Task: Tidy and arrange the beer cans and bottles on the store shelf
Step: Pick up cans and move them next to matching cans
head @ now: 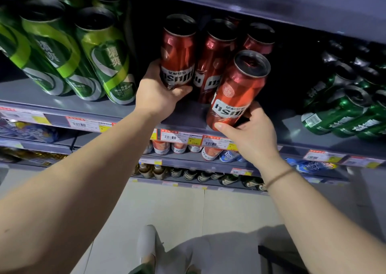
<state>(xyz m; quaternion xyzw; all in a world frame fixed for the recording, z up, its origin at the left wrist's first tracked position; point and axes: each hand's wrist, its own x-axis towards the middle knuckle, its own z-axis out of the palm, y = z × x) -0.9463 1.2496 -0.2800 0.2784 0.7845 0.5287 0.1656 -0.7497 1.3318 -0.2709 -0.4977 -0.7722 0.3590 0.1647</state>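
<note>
Two bare hands work a grey store shelf (117,108), each wrapped around a red beer can. Left hand (155,94) clamps the lower part of the left red can (178,51), thumb across the front near the white label, fingers behind it; that can stands on the shelf, label upside down. Right hand (253,136) grips the front red can (238,94) at its base, thumb under the bottom edge, fingers curled behind; this can sits at the shelf's front lip, tilted toward the right, label also upside down. Between them a third red can (213,65) stands just behind, touching or nearly touching both, and a fourth red can (258,39) is farther back in shadow. Light green cans (104,56) stand in rows on the left, apart from the red group. Dark green cans (342,108) in a pack sit at right, well apart across a gap. Price tags (179,137) line the shelf edge. Lower shelves hold more cans and brown bottles (158,171). A thin bracelet (278,177) circles the right wrist.
</note>
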